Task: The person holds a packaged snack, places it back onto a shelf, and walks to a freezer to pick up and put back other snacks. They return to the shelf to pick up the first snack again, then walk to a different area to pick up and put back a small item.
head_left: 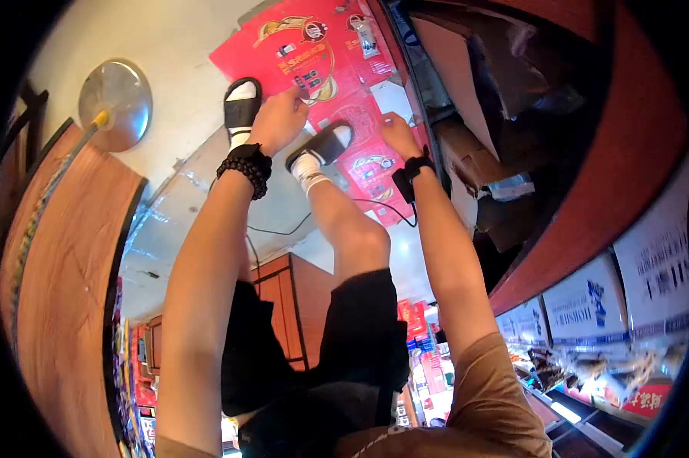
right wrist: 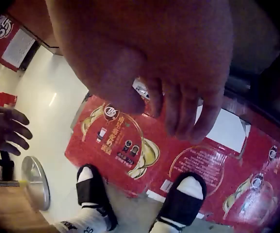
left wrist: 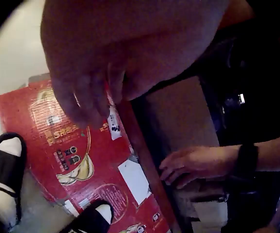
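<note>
A flattened red carton (head_left: 276,57) with printed pictures lies on the floor. Above it in the head view is my left hand (head_left: 280,122), fingers loosely bent and holding nothing; the right wrist view shows those fingers (right wrist: 18,131) spread. My right hand (head_left: 400,137) hangs over the carton's right side, near a white sheet (head_left: 392,101). Its relaxed fingers (left wrist: 179,165) are empty in the left wrist view. A small white packet (head_left: 367,38) lies on the carton's upper part. Contact between either hand and the carton cannot be told.
Two feet in black slippers (head_left: 243,111) stand at the carton. Brown cardboard (head_left: 466,156) fills a dark compartment at the right. A round metal base (head_left: 119,103) and wooden panel (head_left: 62,282) are at the left. A thin cable (head_left: 283,231) crosses between the legs; white boxes (head_left: 585,301) sit lower right.
</note>
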`<state>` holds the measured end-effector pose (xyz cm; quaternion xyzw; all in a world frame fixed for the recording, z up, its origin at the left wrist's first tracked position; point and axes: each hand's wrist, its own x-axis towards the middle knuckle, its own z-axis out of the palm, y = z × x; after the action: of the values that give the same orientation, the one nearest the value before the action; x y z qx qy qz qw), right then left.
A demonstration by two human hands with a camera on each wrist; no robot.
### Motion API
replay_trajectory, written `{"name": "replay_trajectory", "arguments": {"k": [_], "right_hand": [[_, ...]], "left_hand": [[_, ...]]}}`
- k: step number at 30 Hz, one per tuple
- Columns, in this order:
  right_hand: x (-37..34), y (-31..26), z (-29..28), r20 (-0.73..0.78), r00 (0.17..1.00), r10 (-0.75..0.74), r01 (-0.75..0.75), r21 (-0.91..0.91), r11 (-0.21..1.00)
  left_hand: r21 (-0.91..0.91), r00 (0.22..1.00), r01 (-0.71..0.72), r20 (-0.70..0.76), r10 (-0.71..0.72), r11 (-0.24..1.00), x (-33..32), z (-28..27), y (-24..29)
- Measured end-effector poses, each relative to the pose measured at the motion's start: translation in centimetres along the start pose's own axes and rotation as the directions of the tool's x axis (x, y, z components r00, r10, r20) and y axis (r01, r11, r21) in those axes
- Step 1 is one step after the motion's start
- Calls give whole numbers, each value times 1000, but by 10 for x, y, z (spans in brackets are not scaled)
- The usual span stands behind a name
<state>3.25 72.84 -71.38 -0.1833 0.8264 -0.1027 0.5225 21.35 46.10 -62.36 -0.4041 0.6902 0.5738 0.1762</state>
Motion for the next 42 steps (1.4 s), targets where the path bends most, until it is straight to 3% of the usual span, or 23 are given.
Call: {"name": "replay_trajectory", "arguments": {"k": [1, 2, 5, 7, 9, 14, 18, 21, 23, 24, 25, 26, 27, 28, 29, 30, 32, 33, 35, 37, 39, 41, 42], "right_hand": [[14, -9, -3, -35, 999, -23, 17, -159, 987], [23, -22, -9, -21, 998, 64, -65, -71, 995], [64, -39, -8, -70, 996, 48, -51, -39, 998], [105, -34, -2, -57, 998, -17, 12, -88, 996], [140, -44, -1, -78, 990, -120, 94, -277, 956], [203, -57, 12, -322, 895, -309, 137, -461, 877], [228, -53, 29, -184, 966, -179, 121, -289, 950], [219, -46, 65, -142, 956, -255, 141, -539, 830], [193, -35, 108, -125, 954, -272, 217, -337, 916], [173, -47, 127, 2, 991, -134, 131, -205, 970], [152, -42, 161, -114, 890, -442, 414, -204, 887], [111, -66, 152, 150, 902, -404, 421, -108, 901], [79, -93, 148, 284, 844, -456, 487, -44, 873], [57, -103, 170, 327, 872, -364, 390, -15, 921], [34, -94, 201, 133, 887, -443, 409, 221, 885], [8, -130, 168, 315, 804, -504, 467, 191, 864], [-40, -138, 171, 120, 882, -456, 430, 192, 882], [-53, -145, 157, 115, 883, -455, 433, 175, 884], [-74, -171, 122, 116, 795, -596, 548, 285, 787], [-92, -194, 88, 125, 812, -571, 521, 288, 804], [-104, -219, 52, 153, 729, -667, 649, 157, 745], [-120, -243, 16, 180, 685, -706, 705, 80, 705], [-131, -252, 2, 121, 725, -678, 661, 155, 734]], "left_hand": [[-12, 1000, 2, 2, -2, 1000, 10, 4, 0], [6, 1000, -2, -15, 2, 1000, 16, 8, 3], [-13, 1000, -6, -31, 5, 1000, 28, 21, -14], [25, 999, -7, -42, 8, 1000, 24, 23, -29], [53, 999, 38, -16, -37, 998, 15, 21, -48], [148, 990, 137, -6, -138, 979, 9, 15, -91], [142, 991, 130, -28, -127, 981, 16, 7, -91], [143, 995, 100, -37, -96, 985, 27, 4, -83], [80, 991, 131, -45, -127, 988, 34, 10, -77], [70, 992, 121, -36, -119, 990, 36, 14, -73], [5, 988, 145, -54, -144, 989, 37, 18, -71], [-62, 983, 169, -67, -173, 984, 33, 22, -69], [-73, 984, 166, -60, -170, 984, 26, 24, -71], [221, 986, 96, -157, -62, 971, 18, 25, -75], [490, 974, 39, -215, 77, 871, 11, 27, -77], [497, 972, 49, -223, 73, 866, 3, 28, -78], [548, 960, 25, -245, 132, 836, -17, 23, -75], [538, 958, 16, -250, 142, 843, -22, 15, -67], [38, 966, 240, 94, -242, 970, -31, -11, -46], [42, 974, 198, 102, -201, 979, -47, -31, -37], [-108, 984, 149, 113, -137, 983, -61, -41, -39], [-109, 997, 65, 46, -60, 992, -78, -63, -20], [-309, 991, 137, 57, -125, 941, -89, -74, -7]]}}
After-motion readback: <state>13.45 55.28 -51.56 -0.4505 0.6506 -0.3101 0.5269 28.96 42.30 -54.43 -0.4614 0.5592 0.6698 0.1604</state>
